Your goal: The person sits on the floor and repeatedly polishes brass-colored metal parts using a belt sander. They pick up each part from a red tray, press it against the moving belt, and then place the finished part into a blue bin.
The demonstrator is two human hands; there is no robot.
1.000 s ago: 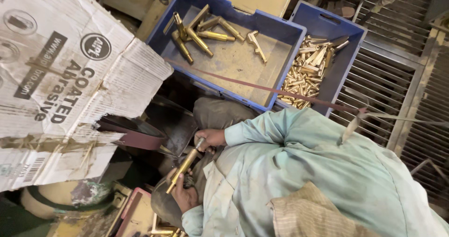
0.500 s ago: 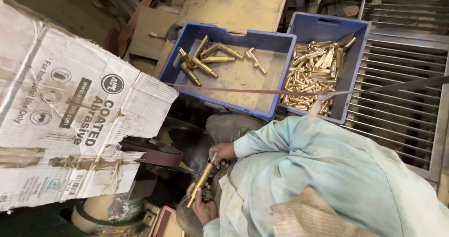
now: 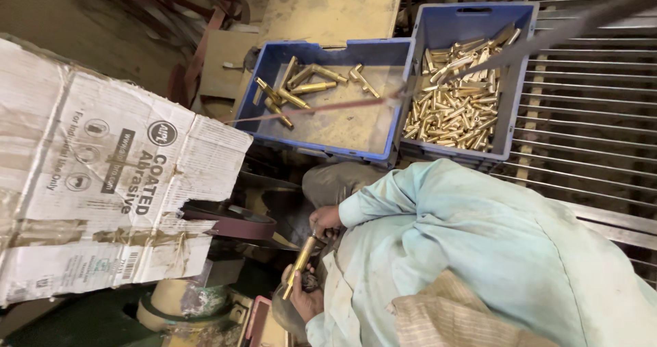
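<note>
Both hands hold one brass rod at a belt grinder.

The brass rod (image 3: 300, 265) runs tilted between the two hands: one hand (image 3: 324, 219) closes on its upper end, the other hand (image 3: 303, 293) on its lower end; which is left or right cannot be told. Just beside the upper grip lies the dark red abrasive belt (image 3: 229, 222). Beyond it stand a blue crate (image 3: 383, 138) with a few brass pieces and a second blue crate (image 3: 510, 100) heaped with them. A torn cardboard sheet (image 3: 96, 189) stands past the belt.

Both hands (image 3: 315, 251) sit close together, fingers curled shut.
</note>
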